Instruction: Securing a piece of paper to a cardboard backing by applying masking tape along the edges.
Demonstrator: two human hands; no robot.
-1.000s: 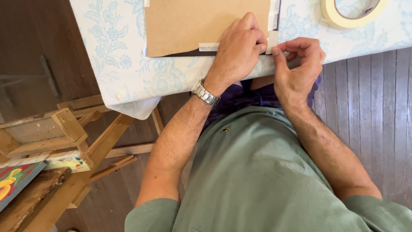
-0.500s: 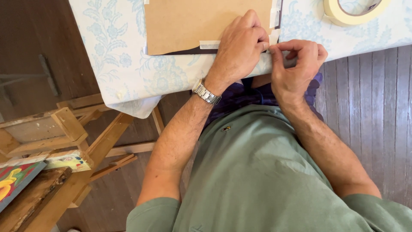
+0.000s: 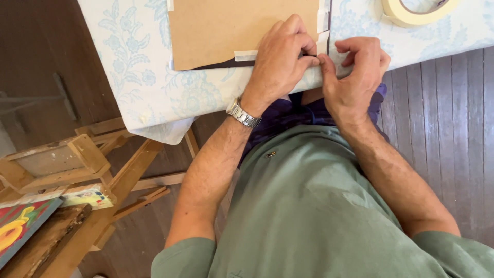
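Under left hand (image 3: 280, 64): brown board (image 3: 231, 28), taped corner.

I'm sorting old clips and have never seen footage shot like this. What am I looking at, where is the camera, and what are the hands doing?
The camera sits on a person's head and looks down past their green shirt. No machine is involved, only bare hands. The left hand, with a wristwatch, presses on a brown cardboard sheet lying on a pale blue floral tablecloth. The right hand pinches a strip of masking tape at the sheet's corner. A tape roll lies nearby. A wooden easel stands to the left.
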